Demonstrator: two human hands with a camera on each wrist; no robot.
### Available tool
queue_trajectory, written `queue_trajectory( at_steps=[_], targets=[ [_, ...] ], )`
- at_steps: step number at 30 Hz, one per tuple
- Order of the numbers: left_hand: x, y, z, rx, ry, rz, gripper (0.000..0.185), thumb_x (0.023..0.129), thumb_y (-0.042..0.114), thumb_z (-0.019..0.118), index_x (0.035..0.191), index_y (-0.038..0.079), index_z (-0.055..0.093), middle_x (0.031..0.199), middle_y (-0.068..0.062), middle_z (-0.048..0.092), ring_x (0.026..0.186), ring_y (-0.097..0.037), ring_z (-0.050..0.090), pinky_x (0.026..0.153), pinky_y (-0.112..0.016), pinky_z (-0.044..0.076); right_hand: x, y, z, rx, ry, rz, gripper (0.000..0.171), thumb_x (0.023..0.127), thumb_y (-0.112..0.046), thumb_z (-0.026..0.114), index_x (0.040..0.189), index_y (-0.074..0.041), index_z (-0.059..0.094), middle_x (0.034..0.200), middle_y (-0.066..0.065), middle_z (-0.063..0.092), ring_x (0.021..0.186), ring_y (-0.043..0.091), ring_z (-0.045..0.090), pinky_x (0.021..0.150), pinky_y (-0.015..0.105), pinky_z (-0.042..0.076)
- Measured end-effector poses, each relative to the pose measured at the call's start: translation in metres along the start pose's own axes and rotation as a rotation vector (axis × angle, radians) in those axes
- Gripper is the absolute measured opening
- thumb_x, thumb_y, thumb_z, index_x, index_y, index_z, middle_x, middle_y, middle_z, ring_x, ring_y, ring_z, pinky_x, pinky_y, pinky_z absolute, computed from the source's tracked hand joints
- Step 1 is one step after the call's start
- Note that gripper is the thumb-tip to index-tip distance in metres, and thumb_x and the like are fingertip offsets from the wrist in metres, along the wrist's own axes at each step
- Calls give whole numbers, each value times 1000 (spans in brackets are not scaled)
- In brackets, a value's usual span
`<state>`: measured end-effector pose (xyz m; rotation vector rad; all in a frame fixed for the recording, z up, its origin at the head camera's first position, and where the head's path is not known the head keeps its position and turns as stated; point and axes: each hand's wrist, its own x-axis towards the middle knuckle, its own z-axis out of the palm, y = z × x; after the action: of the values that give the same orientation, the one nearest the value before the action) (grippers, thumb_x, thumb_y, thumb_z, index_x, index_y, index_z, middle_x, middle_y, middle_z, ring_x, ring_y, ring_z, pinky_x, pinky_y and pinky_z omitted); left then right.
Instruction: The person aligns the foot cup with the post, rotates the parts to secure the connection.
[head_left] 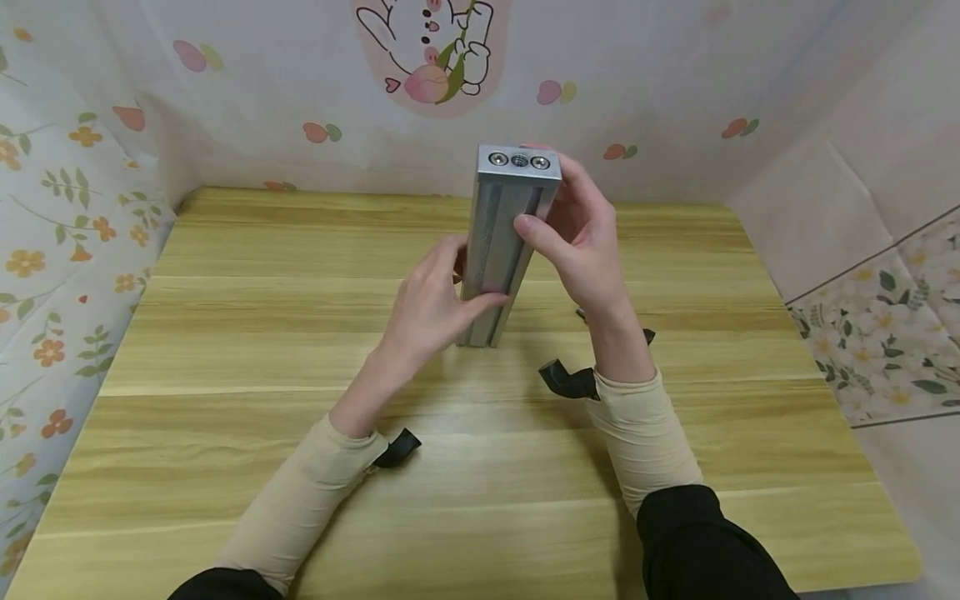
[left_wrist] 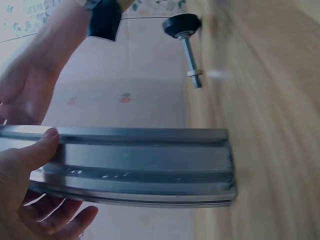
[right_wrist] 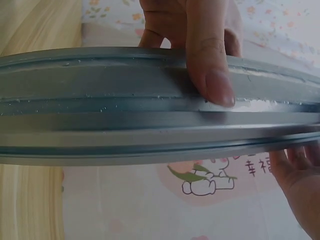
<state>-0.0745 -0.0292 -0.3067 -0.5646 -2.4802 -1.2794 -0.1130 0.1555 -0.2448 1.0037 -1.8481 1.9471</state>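
A silver aluminium profile stands upright near the middle of the wooden table, its lower end at the tabletop. Its top end cap shows three holes. My left hand grips the lower half, with the thumb across the grooved front face and the fingers behind. My right hand grips the upper part, its thumb pressed on the front face. The left wrist view shows the profile with my left thumb on it. The right wrist view is filled by the profile.
A black levelling foot with a threaded bolt lies on the table behind the profile; in the head view my right wrist mostly hides it. Patterned sheets wall in the table on the left, back and right.
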Motion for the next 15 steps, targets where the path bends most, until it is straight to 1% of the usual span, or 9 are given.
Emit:
queue_trajectory(
  at_steps=[3,6,9,12,15],
  targets=[
    [5,2,-6,-40,-74,-9,68,82,30,87,136,5,54,114,-11,69,103,-24,66,93,-40,56,-1,0,-2,7,-16,-18,54,92,-16,71,141,0,54,131,-2,65,108,22,58,94,38,49],
    [10,4,-12,-115,-118,-10,64,85,28,84,138,5,54,120,-11,70,110,-24,66,100,-40,54,-1,-1,-3,24,-30,-29,55,92,-20,73,140,-1,55,131,-1,65,108,23,58,93,37,49],
    [15,10,-18,-189,-128,-10,64,87,27,82,140,7,53,123,-10,70,114,-22,66,102,-37,53,-1,-1,-3,39,-41,-33,53,92,-18,73,140,-1,55,130,0,64,107,23,58,91,37,50],
    [20,15,-22,-252,-118,-3,63,88,25,81,140,6,52,122,-9,69,113,-21,65,102,-36,52,-2,-2,-4,29,-46,-34,53,91,-11,72,138,5,54,129,-1,66,101,22,58,88,35,50],
    [24,18,-24,-271,-113,2,60,88,23,81,138,5,53,118,-10,69,109,-22,65,100,-37,53,-3,-5,-7,-17,-47,-29,51,89,-2,70,136,9,53,125,-4,67,95,20,58,84,33,49]
  ],
)
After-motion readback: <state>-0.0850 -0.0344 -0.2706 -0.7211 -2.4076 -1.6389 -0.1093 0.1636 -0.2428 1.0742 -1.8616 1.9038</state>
